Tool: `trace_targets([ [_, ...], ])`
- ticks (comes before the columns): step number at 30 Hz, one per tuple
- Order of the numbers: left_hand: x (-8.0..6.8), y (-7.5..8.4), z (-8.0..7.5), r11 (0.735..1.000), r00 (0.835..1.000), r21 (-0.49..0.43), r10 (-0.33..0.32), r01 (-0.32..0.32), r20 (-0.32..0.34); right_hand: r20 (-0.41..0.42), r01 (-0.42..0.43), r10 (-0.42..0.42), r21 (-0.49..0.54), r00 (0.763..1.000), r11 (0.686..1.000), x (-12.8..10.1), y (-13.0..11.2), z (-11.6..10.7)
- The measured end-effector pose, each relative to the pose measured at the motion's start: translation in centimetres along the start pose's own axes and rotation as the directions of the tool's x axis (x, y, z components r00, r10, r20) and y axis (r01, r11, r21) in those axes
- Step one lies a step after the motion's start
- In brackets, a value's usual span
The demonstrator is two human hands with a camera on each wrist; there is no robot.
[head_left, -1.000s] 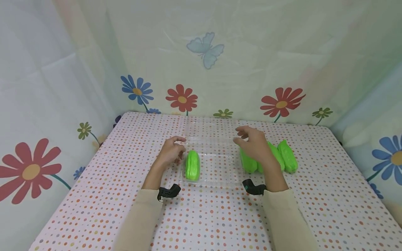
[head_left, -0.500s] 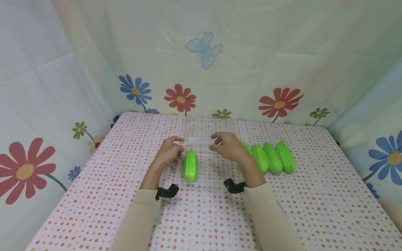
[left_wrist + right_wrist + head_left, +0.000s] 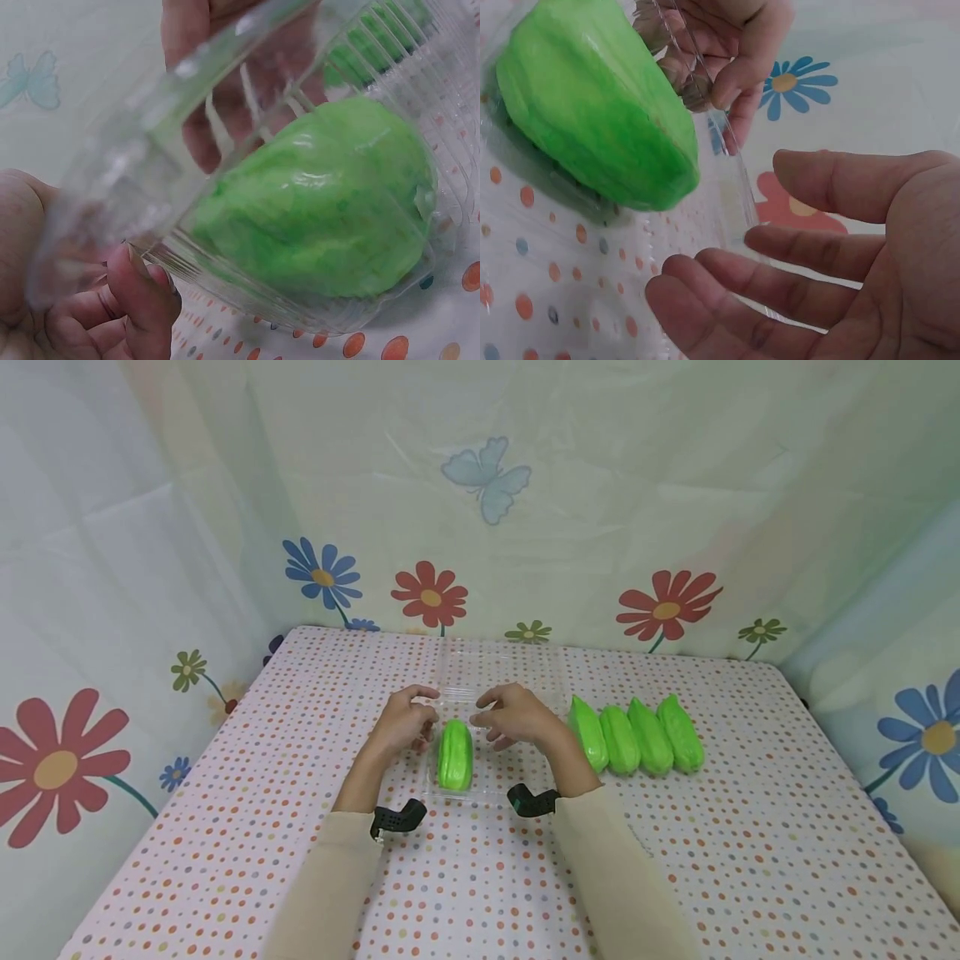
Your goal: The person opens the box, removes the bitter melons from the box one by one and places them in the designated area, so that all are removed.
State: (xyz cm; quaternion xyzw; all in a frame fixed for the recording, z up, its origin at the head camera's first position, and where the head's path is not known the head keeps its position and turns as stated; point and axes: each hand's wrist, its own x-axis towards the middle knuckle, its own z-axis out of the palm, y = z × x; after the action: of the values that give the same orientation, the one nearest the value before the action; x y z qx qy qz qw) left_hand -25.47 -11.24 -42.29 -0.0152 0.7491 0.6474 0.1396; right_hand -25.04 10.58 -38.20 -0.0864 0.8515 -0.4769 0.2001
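No readable text, label, brand or number shows on anything in these views

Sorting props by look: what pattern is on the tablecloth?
The tablecloth is white with small multicoloured polka dots, shown best in the head view.

1. A clear ribbed plastic tray (image 3: 491,781) sits on the dotted counter (image 3: 750,860), pinched at its left rim.
2. One glossy bright green gourd (image 3: 455,756) lies lengthwise in the tray's left part.
3. Four similar gourds (image 3: 636,737) lie side by side just right of the tray.
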Motion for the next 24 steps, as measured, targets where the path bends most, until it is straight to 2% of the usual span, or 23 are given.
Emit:
trace_targets([
  [5, 0.1, 0.1, 0.0, 1.000, 1.000, 0.013, -0.014, 0.014, 0.003, 0.016, -0.077, 0.076, 0.049, 0.997, 0.996, 0.3, 0.0, 0.7],
  [15, -0.2, -0.3, 0.0, 1.000, 1.000, -0.008, 0.025, -0.025, -0.015, 0.077, -0.188, 0.178, 0.160, 0.981, 0.969, 0.4, -0.5, 1.9],
  [24, -0.1, -0.3, 0.1, 0.999, 0.999, -0.004, 0.036, -0.036, -0.016, 0.109, -0.216, 0.206, 0.089, 0.972, 0.972, 0.6, -0.2, 2.9],
])
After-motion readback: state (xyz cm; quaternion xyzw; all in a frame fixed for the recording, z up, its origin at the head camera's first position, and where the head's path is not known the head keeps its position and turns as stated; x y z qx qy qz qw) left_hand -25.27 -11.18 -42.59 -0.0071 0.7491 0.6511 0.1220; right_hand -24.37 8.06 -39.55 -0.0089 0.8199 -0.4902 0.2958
